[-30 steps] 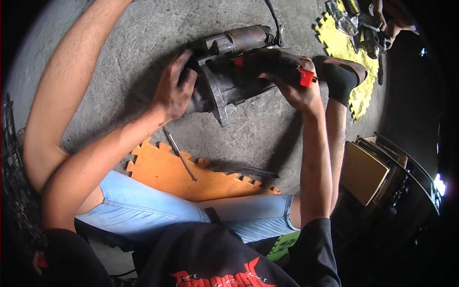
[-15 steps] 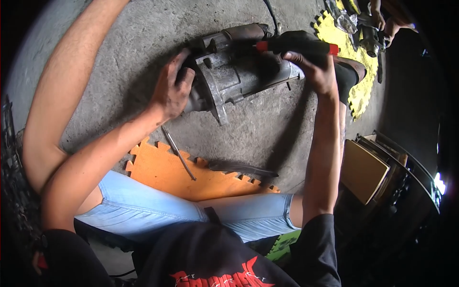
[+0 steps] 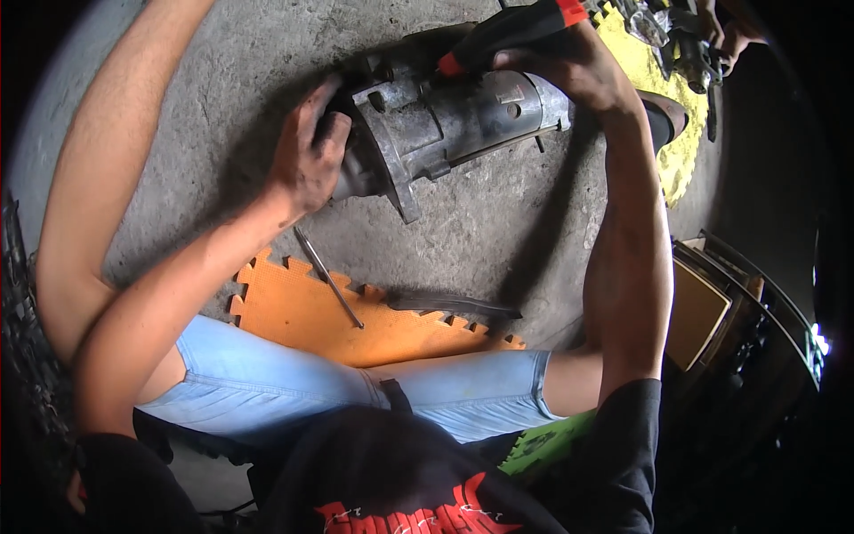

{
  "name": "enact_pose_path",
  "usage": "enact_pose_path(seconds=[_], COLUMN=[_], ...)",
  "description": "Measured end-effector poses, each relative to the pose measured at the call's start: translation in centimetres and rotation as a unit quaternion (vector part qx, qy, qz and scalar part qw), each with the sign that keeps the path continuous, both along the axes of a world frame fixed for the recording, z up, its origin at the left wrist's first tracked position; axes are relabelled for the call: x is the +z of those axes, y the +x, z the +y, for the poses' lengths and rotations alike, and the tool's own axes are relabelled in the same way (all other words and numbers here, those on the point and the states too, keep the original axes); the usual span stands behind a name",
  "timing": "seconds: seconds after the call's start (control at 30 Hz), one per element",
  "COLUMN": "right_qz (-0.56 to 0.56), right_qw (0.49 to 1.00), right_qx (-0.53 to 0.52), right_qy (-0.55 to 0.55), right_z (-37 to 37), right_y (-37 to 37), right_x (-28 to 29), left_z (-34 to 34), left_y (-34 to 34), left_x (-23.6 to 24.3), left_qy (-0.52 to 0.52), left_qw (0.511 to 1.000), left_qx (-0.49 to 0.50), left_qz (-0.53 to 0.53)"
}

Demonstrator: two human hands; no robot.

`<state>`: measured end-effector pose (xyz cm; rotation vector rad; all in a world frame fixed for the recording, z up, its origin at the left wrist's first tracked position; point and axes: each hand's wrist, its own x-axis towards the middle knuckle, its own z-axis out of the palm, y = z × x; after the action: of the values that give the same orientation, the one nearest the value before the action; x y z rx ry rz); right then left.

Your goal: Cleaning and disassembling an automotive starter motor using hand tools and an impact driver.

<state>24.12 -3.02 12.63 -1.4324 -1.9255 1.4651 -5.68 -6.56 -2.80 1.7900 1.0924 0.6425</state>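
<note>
A grey metal starter motor (image 3: 489,111) lies on its side on the concrete, tilted with its right end slightly farther away. My left hand (image 3: 311,156) is closed round its narrower left end, beside the flange; some fingertips are hidden behind it. In my right hand (image 3: 592,76) is a black hand-held tool with red ends (image 3: 525,34), gripped above the motor's right part. The tool's left red end is close to the upper side of the motor body; whether it touches I cannot tell. Its exact kind does not show.
A thin metal rod (image 3: 329,276) rests partly on the orange foam mat (image 3: 294,320), near a dark curved strip (image 3: 454,305). At the far right, another person's hand (image 3: 737,40) is by a metal part (image 3: 692,64) on a yellow mat (image 3: 678,169). Boards (image 3: 703,303) stand at right.
My right hand and the tool have moved up and away, the tool now slanting steeply upward to the right. The motor and left hand have shifted slightly left and up in view.
</note>
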Motion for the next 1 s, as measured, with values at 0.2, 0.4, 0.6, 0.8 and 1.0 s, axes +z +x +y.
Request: enact_pose_path(seconds=[0.2, 0.4, 0.6, 0.8, 1.0], right_qz=[0.069, 0.005, 0.087, -0.001, -0.043], right_qw=[0.995, 0.999, 0.996, 0.938, 0.873], right_qx=[0.012, -0.003, -0.019, -0.275, -0.391], right_qy=[0.07, 0.033, -0.019, 0.209, 0.288], right_z=[-0.5, -0.1, 0.4, -7.0, -8.9], right_y=[0.1, -0.6, 1.1, -2.5, -4.8], right_x=[-1.3, 0.0, -2.3, -2.5, -3.9], left_z=[-0.2, 0.1, -0.2, -0.2, -0.2], left_y=[0.3, 0.2, 0.3, 0.2, 0.5], left_x=[1.3, 1.6, 1.5, 0.0, 1.4], left_qy=[-0.035, -0.04, -0.019, 0.018, -0.059], left_qw=[0.999, 0.999, 0.999, 0.998, 0.998], left_qx=[0.002, -0.004, 0.007, -0.015, 0.015], left_qz=[0.022, 0.025, 0.035, 0.066, 0.027])
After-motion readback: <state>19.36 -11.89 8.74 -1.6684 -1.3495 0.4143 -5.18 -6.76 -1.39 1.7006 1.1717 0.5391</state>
